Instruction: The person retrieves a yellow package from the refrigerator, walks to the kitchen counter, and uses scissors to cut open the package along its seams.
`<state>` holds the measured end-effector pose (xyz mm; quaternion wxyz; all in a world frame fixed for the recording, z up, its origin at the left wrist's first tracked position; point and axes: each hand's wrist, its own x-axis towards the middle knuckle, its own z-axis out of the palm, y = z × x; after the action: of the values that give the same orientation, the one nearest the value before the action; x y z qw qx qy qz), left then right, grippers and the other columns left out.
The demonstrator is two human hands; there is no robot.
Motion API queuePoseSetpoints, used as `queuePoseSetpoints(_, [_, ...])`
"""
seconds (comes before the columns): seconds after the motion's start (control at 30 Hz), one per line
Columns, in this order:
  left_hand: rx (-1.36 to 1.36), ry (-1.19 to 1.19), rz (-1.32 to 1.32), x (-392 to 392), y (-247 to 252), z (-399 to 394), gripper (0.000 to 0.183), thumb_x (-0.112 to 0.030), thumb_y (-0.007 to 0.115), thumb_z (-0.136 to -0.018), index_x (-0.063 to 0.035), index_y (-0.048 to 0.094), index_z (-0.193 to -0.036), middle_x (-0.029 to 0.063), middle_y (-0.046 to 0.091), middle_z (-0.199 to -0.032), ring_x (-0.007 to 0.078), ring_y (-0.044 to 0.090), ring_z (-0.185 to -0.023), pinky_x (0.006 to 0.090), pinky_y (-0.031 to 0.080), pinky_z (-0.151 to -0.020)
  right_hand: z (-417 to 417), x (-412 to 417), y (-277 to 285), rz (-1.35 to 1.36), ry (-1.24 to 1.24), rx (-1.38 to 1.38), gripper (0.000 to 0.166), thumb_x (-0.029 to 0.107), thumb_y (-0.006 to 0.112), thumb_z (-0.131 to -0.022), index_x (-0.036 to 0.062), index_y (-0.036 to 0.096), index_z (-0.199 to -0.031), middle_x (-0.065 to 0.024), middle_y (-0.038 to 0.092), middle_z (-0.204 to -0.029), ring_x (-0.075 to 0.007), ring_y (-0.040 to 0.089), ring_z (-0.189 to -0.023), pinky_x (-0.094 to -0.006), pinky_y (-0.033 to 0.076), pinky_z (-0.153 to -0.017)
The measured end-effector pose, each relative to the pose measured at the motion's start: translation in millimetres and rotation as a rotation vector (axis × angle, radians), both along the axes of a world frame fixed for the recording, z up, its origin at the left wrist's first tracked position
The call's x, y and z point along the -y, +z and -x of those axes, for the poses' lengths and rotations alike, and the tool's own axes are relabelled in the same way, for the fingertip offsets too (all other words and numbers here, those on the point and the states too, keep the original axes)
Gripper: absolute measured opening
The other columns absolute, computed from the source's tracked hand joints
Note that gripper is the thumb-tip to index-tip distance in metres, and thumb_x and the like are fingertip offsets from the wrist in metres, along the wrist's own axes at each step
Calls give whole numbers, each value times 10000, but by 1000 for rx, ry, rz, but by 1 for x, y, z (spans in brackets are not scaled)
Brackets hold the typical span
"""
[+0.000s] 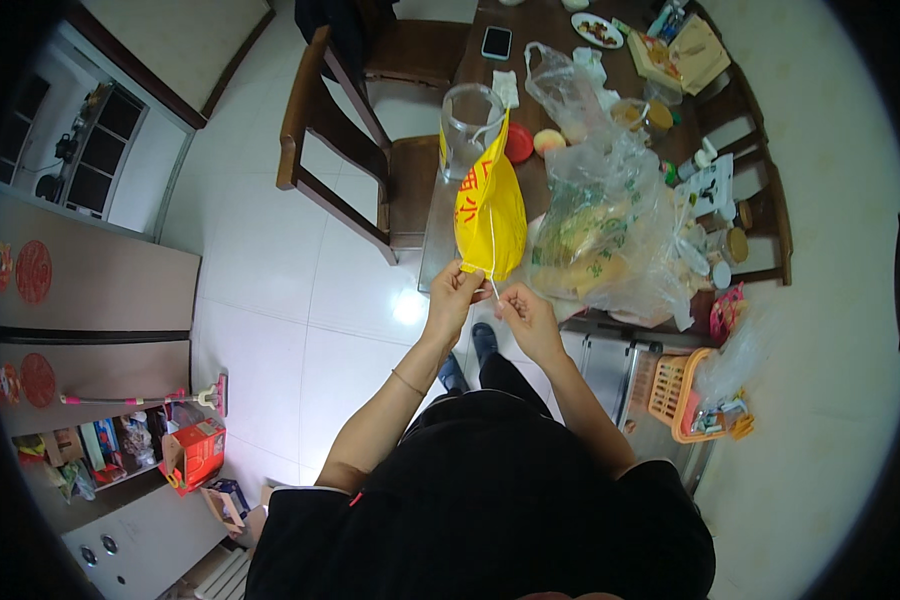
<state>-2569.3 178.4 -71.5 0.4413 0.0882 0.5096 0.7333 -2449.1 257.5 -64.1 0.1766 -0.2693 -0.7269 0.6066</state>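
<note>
A yellow plastic bag [501,225] with red writing hangs at the table's near left corner. My left hand [456,291] pinches its near edge. In the fingers of my right hand [526,321] is the end of a thin white string [493,259] that runs along the bag. Just behind the bag stands a clear cylindrical jar [457,135] without a lid on it. A red round lid [519,142] lies beside it, next to a peach-coloured fruit [549,142]. Right of the bag, a large clear plastic bag [600,240] with green print holds pale yellowish contents.
Farther back on the wooden table [526,82] are a phone [496,43], a white plate of food [597,31] and an open box [682,56]. Several jars stand along the right side. A wooden chair [330,150] is at the left, an orange basket [675,390] at the right.
</note>
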Motion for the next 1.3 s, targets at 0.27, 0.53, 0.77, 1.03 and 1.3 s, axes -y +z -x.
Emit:
queuePoseSetpoints(0.27, [-105,80,64,17,2,28,73,-89,519,-835,-36,530,-883,14,575,-717,72,552,-595,209,478,-602,14,-19,30,260,273,68,52,73,510,-844,27,488,-834,22,483,-694,-34,436,-603,-165,344,-540])
queuePoseSetpoints(0.53, [113,323,-2,47,-2,66,120,-112,469,-836,-44,525,-918,17,561,-780,81,533,-657,243,493,-620,83,0,30,315,445,66,108,127,504,-853,42,501,-787,43,442,-645,-31,396,-557,-169,329,-506])
queuePoseSetpoints(0.77, [286,45,-74,66,-12,96,237,-115,471,-838,-20,490,-1054,77,592,-954,125,591,-793,238,518,-661,103,20,21,216,345,188,103,124,517,-846,41,509,-785,42,458,-624,-30,410,-537,-173,333,-488])
queuePoseSetpoints(1.03, [42,-434,-59,70,-14,126,232,-187,525,-844,-42,495,-1023,48,589,-876,80,585,-727,186,494,-611,89,42,17,127,-70,141,143,161,498,-868,58,497,-769,21,473,-593,-43,431,-530,-174,344,-494])
queuePoseSetpoints(1.3, [-678,-989,409,7,8,190,602,-563,505,-722,18,614,-840,168,623,-745,211,622,-593,316,488,-499,91,53,9,150,-413,75,195,220,512,-867,68,496,-747,19,502,-641,-51,436,-556,-183,349,-522])
